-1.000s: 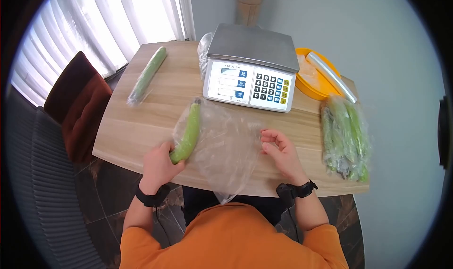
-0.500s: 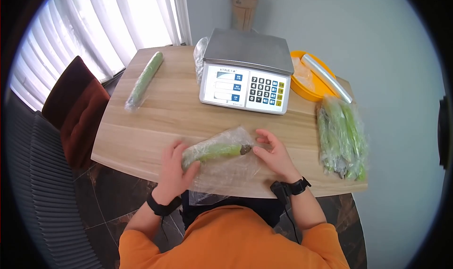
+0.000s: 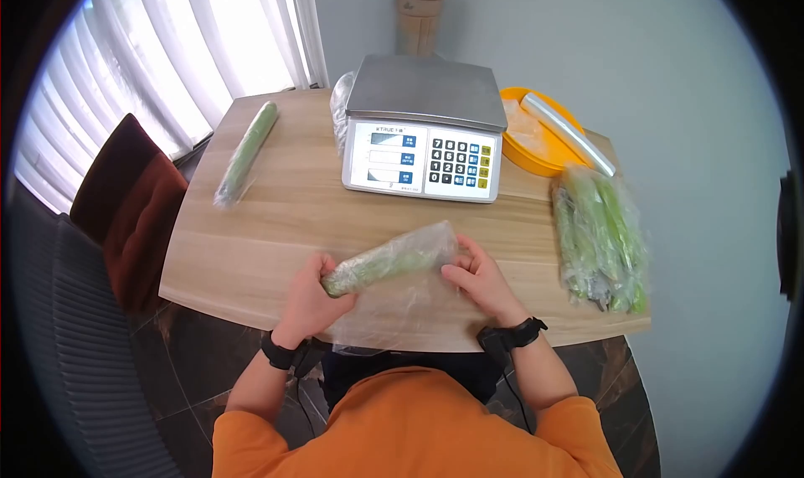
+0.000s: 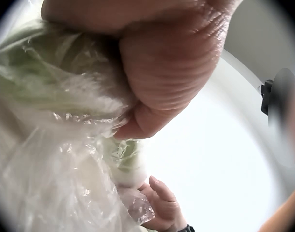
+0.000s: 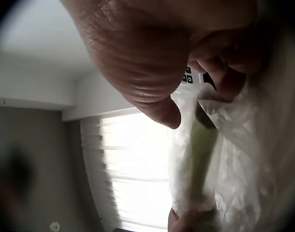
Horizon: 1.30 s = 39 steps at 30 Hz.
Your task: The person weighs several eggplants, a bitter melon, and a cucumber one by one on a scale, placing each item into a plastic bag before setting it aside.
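Note:
In the head view, a long green gourd (image 3: pixel 368 267) lies slantwise within clear plastic film (image 3: pixel 394 306), close over the table's near side. My left hand (image 3: pixel 316 304) grips its near left end, thumb below and fingers behind. Film covers the gourd there in the left wrist view, and the loose part hangs toward the table's front edge. At the other end my right hand (image 3: pixel 484 284) has curled fingers on the film's edge, its thumb standing apart. The gourd's dark tip (image 5: pixel 203 116) shows through the film in the right wrist view.
A weighing scale (image 3: pixel 423 93) stands behind the hands. On the left lies a film-wrapped green vegetable (image 3: pixel 248 155). At right are several wrapped green vegetables (image 3: pixel 599 239) and an orange tray (image 3: pixel 512 153) with a film roll (image 3: pixel 568 133). The wooden table's (image 3: pixel 218 252) front edge is near my body.
The gourd has swung from upright in view to a slant across the film, and film now lies over it. My left hand has moved right with it; the right hand has moved slightly left.

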Motion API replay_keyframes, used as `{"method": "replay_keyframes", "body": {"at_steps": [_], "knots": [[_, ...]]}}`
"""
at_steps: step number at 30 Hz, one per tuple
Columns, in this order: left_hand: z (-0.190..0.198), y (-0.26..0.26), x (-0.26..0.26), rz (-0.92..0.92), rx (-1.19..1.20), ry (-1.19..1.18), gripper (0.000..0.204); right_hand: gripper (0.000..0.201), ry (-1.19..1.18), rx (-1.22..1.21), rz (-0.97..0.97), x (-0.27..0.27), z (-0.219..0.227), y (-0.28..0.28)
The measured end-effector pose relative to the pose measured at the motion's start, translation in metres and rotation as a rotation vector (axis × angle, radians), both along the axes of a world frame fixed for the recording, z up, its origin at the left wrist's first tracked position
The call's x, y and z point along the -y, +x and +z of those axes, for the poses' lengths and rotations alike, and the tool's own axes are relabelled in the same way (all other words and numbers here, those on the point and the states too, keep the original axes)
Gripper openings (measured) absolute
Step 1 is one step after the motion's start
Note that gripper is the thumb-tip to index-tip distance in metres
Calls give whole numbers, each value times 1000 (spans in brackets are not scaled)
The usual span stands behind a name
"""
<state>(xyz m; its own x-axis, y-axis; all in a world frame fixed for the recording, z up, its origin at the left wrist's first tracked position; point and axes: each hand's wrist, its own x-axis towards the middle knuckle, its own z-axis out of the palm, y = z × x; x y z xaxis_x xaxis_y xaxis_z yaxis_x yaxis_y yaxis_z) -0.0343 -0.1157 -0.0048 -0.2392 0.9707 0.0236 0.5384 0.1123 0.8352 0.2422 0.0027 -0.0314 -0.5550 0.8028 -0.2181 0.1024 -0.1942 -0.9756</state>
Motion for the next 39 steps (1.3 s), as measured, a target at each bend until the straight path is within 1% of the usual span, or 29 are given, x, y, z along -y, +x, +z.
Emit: {"method": "replay_keyframes", "body": {"at_steps": [1, 2, 4, 7, 8, 10, 11, 13, 14, 16, 17, 20, 23, 26, 28, 29, 30, 32, 35, 38, 39], "knots": [[-3, 2, -1, 4, 83, 27, 41, 39, -42, 5, 41, -1, 7, 2], [-1, 5, -1, -14, 235, 38, 41, 35, -83, 10, 81, -2, 14, 3], [5, 15, -5, -55, 538, 59, 40, 27, -108, -77, 129, 6, 23, 3], [13, 25, -14, -167, 946, -21, 46, 23, -75, -228, 169, 15, 17, -3], [14, 30, -17, -164, 959, -27, 49, 22, -51, -282, 176, 17, 16, -5], [14, 41, -25, -164, 981, -44, 54, 22, -255, -359, 59, 22, 20, -5], [16, 48, -27, -145, 832, -22, 56, 22, -355, -401, -4, 25, 23, -5], [18, 66, -31, -142, 534, 31, 59, 32, -390, -549, 26, 18, 10, -3], [16, 74, -33, -199, 366, 144, 61, 38, -402, -624, 29, 17, 6, 1], [11, 91, -36, -312, 43, 390, 64, 48, -286, -648, -122, 25, 23, -8], [19, 97, -34, -383, -17, 375, 68, 54, -231, -658, -192, 28, 32, -11], [36, 109, -32, -615, 48, 293, 67, 71, -72, -393, -275, 31, 44, -1], [25, 107, -35, -644, 178, 273, 58, 79, 145, -222, -226, 23, 48, 21], [2, 86, -41, -648, 283, 206, 41, 79, 361, 47, -263, 20, 74, 59], [-13, 70, -41, -502, 457, -5, 29, 73, 435, 51, -330, 16, 104, 87], [-16, 64, -42, -425, 543, -111, 23, 69, 591, 178, -399, 11, 114, 101], [-16, 59, -44, -392, 620, -128, 20, 65, 746, 307, -464, 4, 123, 114], [-11, 51, -47, -326, 772, -162, 14, 58, 865, 545, -628, -7, 143, 130], [1, 49, -49, -311, 804, -145, 12, 53, 956, 670, -761, -38, 147, 158], [1, 46, -49, -345, 787, -132, 11, 47, 1009, 1039, -671, -70, 130, 183], [0, 45, -49, -350, 784, -135, 11, 46, 1026, 1088, -619, -76, 118, 188]]}}
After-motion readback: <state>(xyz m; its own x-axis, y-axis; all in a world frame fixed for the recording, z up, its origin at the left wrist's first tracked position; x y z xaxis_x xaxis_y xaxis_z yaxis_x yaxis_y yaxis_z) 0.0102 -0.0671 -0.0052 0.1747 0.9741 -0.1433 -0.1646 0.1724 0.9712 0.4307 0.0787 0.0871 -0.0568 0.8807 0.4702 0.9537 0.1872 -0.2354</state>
